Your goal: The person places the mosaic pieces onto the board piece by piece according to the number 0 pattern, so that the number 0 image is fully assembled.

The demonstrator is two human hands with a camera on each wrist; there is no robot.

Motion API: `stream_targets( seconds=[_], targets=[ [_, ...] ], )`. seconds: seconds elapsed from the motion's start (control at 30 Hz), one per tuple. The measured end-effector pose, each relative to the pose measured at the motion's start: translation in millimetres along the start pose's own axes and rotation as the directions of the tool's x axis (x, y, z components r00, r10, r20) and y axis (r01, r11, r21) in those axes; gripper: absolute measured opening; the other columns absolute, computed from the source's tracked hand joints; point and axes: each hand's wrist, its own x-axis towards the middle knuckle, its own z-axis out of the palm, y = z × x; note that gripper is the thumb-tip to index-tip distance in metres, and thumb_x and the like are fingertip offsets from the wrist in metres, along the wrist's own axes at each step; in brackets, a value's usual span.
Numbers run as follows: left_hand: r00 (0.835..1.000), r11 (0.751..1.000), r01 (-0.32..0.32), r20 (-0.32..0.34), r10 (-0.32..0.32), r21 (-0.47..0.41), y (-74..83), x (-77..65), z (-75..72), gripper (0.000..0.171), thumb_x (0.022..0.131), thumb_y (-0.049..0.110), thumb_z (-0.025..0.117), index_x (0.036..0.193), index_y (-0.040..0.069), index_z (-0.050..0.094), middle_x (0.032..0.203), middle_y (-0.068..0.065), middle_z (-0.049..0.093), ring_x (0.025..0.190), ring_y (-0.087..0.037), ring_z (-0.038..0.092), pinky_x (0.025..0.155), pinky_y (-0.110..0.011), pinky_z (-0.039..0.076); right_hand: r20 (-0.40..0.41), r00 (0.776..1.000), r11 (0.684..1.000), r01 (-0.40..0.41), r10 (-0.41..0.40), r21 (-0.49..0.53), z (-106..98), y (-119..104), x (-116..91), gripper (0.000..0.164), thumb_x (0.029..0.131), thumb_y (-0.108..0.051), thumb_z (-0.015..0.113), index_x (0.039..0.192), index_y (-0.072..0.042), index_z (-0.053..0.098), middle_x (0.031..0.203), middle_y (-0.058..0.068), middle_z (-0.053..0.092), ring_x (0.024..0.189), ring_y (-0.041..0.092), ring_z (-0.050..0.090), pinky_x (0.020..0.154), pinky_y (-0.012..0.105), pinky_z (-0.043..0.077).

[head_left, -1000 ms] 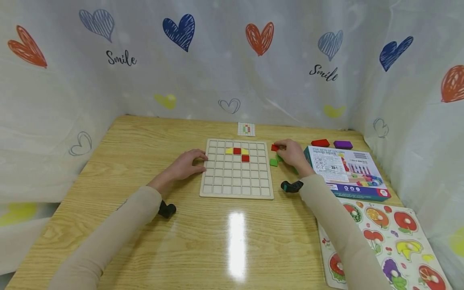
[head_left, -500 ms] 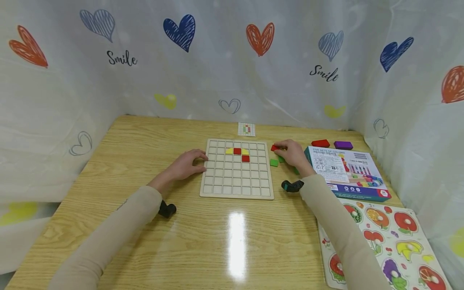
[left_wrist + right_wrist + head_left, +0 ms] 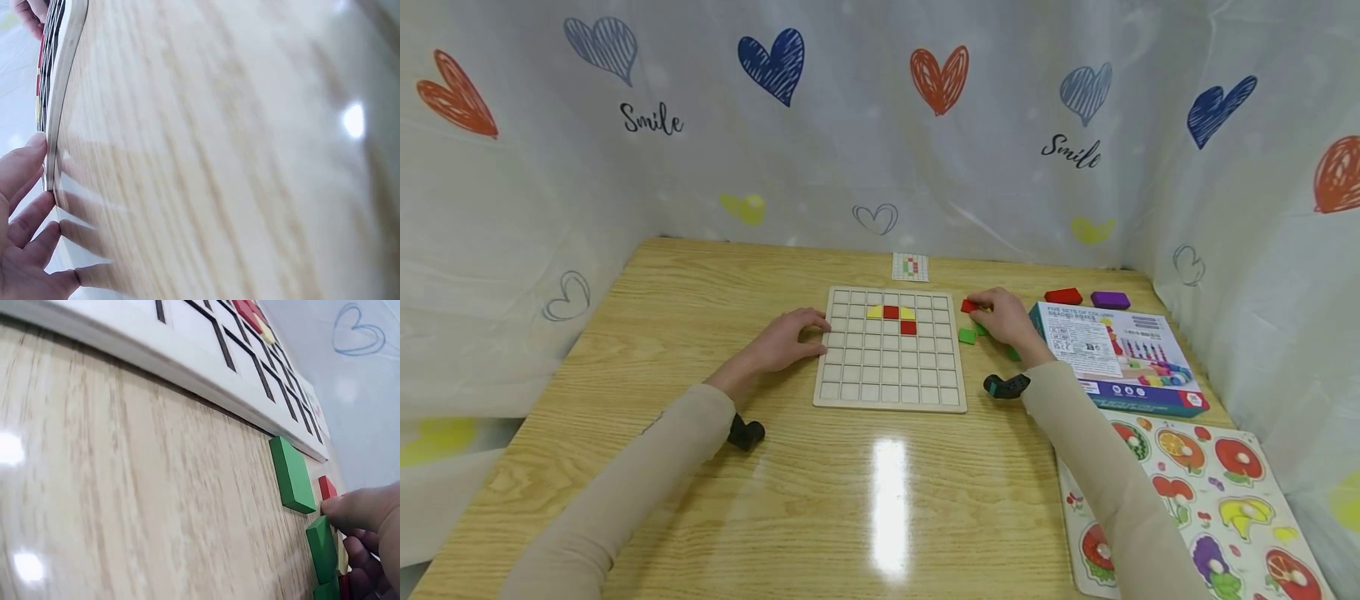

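Observation:
My left hand (image 3: 790, 339) rests at the left edge of a pale wooden grid board (image 3: 880, 371), thumb and fingers spread along its rim. In the left wrist view the fingertips (image 3: 47, 203) touch that rim. On the board sit two red square tiles (image 3: 891, 312) and two yellow corner pieces (image 3: 875, 312). Beyond the board's right edge, my right hand (image 3: 1002, 317) pinches a red square tile (image 3: 969, 306) on the table. Green tiles (image 3: 292, 475) lie close by, some partly hidden under the hand; a pale piece and another red one show beneath the fingers in the right wrist view.
A small pattern card (image 3: 910, 267) lies behind the board. To the right are a boxed bead set (image 3: 1112, 358), a red block (image 3: 1063, 296), a purple block (image 3: 1109, 300) and a fruit puzzle board (image 3: 1210, 433) under the right forearm. Patterned curtains enclose the table.
My right fingers have shifted very slightly over the red tile and the green ones beside it. The left hand, the board and its pieces keep their places.

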Motion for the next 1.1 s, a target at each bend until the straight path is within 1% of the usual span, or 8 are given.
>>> stream_targets(
  seconds=[0.1,0.33,0.53,0.67,0.8,0.93,1.0,1.1],
  targets=[
    [1.0,1.0,-0.004,0.001,0.004,0.003,0.4,-0.2,0.0,0.036,0.093,0.018,0.069,0.125,0.003,0.061,0.147,-0.019,0.044,0.142,-0.037,0.03,0.117,-0.054,0.017,-0.01,1.0,1.0,-0.005,0.005,-0.01,1,1,0,0.038,0.098,-0.013,0.06,0.134,0.0,0.058,0.127,0.023,0.056,0.113,0.037,0.052,0.095,0.052,0.043],
    [1.0,1.0,-0.008,0.004,0.008,0.0,1.1,-0.2,0.1,0.036,0.093,0.017,0.068,0.125,0.002,0.061,0.147,-0.02,0.044,0.141,-0.037,0.03,0.117,-0.054,0.015,-0.072,0.997,0.999,0.023,-0.026,-0.041,3,-4,-4,0.035,0.097,-0.013,0.062,0.129,0.002,0.062,0.119,0.022,0.06,0.105,0.035,0.055,0.089,0.049,0.046],
    [1.0,1.0,-0.005,0.001,0.005,0.002,1.1,-0.3,0.3,0.036,0.093,0.018,0.068,0.125,0.002,0.061,0.146,-0.019,0.044,0.141,-0.037,0.03,0.117,-0.053,0.016,-0.103,0.994,0.999,0.035,-0.032,0.026,4,-15,-14,0.033,0.097,-0.016,0.063,0.127,-0.001,0.064,0.119,0.02,0.06,0.107,0.034,0.056,0.09,0.049,0.047],
    [1.0,1.0,-0.007,0.0,0.007,-0.004,1.0,-0.5,0.3,0.036,0.093,0.017,0.069,0.125,0.003,0.061,0.146,-0.019,0.044,0.141,-0.037,0.03,0.117,-0.053,0.018,-0.078,0.996,0.995,0.041,-0.034,0.09,6,-29,-25,0.033,0.096,-0.017,0.065,0.126,-0.004,0.066,0.121,0.017,0.059,0.109,0.031,0.056,0.092,0.047,0.048],
    [1.0,1.0,-0.005,0.002,0.005,-0.007,1.1,-0.6,0.4,0.036,0.093,0.018,0.069,0.125,0.003,0.061,0.147,-0.019,0.044,0.141,-0.037,0.03,0.117,-0.053,0.017,-0.042,0.999,0.986,0.025,-0.019,0.162,10,-45,-36,0.033,0.095,-0.017,0.067,0.126,-0.006,0.066,0.122,0.014,0.058,0.109,0.029,0.058,0.093,0.044,0.049],
    [1.0,1.0,-0.002,0.001,0.002,-0.006,1.2,-0.3,0.3,0.036,0.093,0.018,0.068,0.125,0.003,0.061,0.147,-0.019,0.044,0.142,-0.037,0.03,0.117,-0.053,0.017,-0.008,1.0,0.977,0.011,-0.009,0.215,17,-56,-45,0.033,0.094,-0.019,0.068,0.125,-0.008,0.068,0.122,0.011,0.058,0.11,0.027,0.059,0.095,0.043,0.049],
    [1.0,1.0,0.002,0.001,-0.002,-0.006,1.4,-0.3,0.2,0.036,0.093,0.018,0.068,0.125,0.003,0.061,0.147,-0.019,0.043,0.142,-0.037,0.03,0.117,-0.053,0.017,0.005,1.0,0.977,0.008,-0.009,0.213,20,-60,-48,0.033,0.094,-0.02,0.068,0.125,-0.01,0.068,0.123,0.01,0.058,0.111,0.026,0.057,0.096,0.043,0.048],
    [1.0,1.0,0.004,0.002,-0.004,-0.005,1.4,-0.8,0.2,0.036,0.093,0.018,0.068,0.125,0.003,0.061,0.147,-0.019,0.043,0.142,-0.037,0.03,0.117,-0.054,0.016,0.021,0.999,0.98,0.028,-0.033,0.198,25,-65,-50,0.033,0.094,-0.021,0.067,0.126,-0.011,0.068,0.122,0.01,0.059,0.111,0.026,0.057,0.095,0.044,0.048]
  ],
)
